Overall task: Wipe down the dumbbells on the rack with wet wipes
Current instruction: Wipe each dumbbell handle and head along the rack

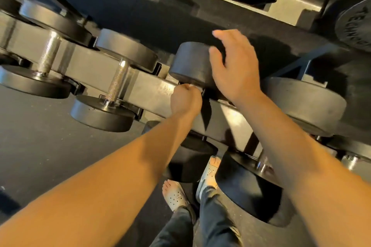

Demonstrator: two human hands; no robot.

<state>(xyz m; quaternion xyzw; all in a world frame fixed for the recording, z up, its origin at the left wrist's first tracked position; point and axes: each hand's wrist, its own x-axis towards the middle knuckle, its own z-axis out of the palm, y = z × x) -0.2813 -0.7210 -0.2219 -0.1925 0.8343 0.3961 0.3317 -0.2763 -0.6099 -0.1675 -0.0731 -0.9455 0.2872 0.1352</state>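
A black dumbbell [188,62] lies on the grey rack rail [152,92] in the middle of the head view. My left hand [185,99] is curled round its handle, which the fist hides; a small bit of white, perhaps a wipe, shows at the knuckles. My right hand [232,66] hovers over the dumbbell's far head, fingers spread and relaxed, holding nothing. The dumbbell's near head [188,158] sits below my left forearm.
Two more dumbbells [116,84] [46,54] with knurled steel handles lie to the left on the rail. Bigger dumbbells [305,102] [247,182] sit to the right. My feet in grey sandals [176,196] stand on dark rubber floor under the rack.
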